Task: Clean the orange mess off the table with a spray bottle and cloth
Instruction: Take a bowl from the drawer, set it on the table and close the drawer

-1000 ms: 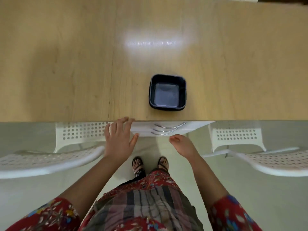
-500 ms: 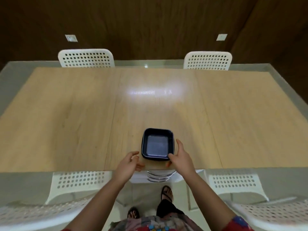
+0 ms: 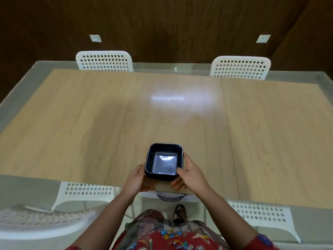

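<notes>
While we stand at the near long edge of the pale wooden table (image 3: 81, 123), both our hands are closed around a dark square dish (image 3: 163, 162) with rounded corners and a glossy inside that catches the light. Our left hand (image 3: 135, 179) holds the dish's left wall, with the thumb up by the rim and the fingers curled in at the near-left corner. Our right hand (image 3: 192, 175) grips the right wall, with one finger lying along that side, the thumb at the near-right corner and the other fingers tucked below. The dish sits right at the table's near edge, about midway along it. We cannot tell whether its base rests on the wood or is just clear of it.

The table stretches wide before us and to both sides, with a soft white glare (image 3: 173, 98) on its middle board. Two white perforated plastic chairs (image 3: 104, 61) (image 3: 240, 67) stand at the far side. Two more are pushed in at our side, one to the left (image 3: 86, 191) and one to the right (image 3: 259, 213). Behind the far chairs a dark wood-panelled wall (image 3: 171, 24) carries two pale sockets (image 3: 95, 38) (image 3: 263, 38). Below us we see our red patterned clothing (image 3: 167, 235) and one sandalled foot (image 3: 180, 214) on the floor.
</notes>
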